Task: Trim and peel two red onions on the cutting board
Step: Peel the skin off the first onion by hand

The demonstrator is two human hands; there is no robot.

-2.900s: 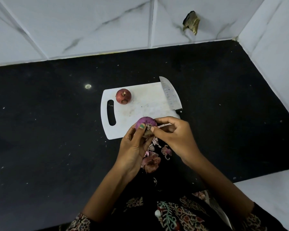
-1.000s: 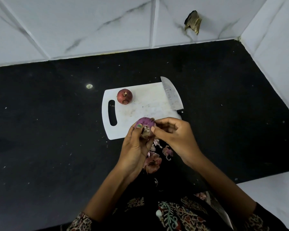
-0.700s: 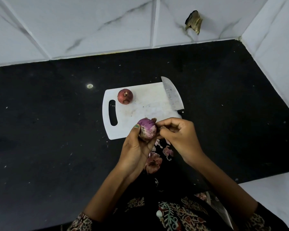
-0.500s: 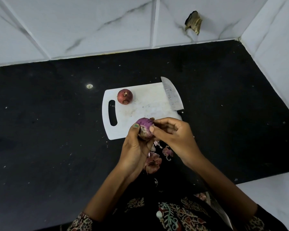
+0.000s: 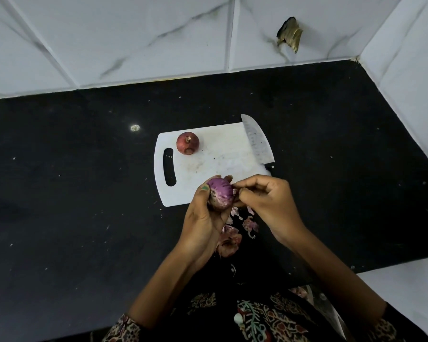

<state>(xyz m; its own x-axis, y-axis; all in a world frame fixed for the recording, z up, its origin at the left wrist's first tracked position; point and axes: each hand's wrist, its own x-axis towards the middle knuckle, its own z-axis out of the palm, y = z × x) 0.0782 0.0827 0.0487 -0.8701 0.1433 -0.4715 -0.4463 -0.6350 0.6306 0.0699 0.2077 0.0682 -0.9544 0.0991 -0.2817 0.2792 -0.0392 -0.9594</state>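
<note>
My left hand (image 5: pixel 203 218) grips a purple, mostly peeled red onion (image 5: pixel 220 193) just above the near edge of the white cutting board (image 5: pixel 215 164). My right hand (image 5: pixel 267 203) pinches a strip of skin at the onion's right side. A second red onion (image 5: pixel 187 143), still in its dark skin, sits at the board's far left, next to the handle slot. A knife (image 5: pixel 257 143) lies along the board's right edge, blade pointing away from me, its handle partly hidden behind my right hand.
Loose onion skins (image 5: pixel 229 239) lie on the black counter (image 5: pixel 72 193) below my hands. White marble-look tiles (image 5: pixel 134 38) form the back wall, and a side wall (image 5: pixel 410 77) closes the right. The counter's near edge is at the lower right.
My left hand has turned the onion so its smooth purple side faces up. My right hand shifted from the top of the onion to its right side, pulling at skin.
</note>
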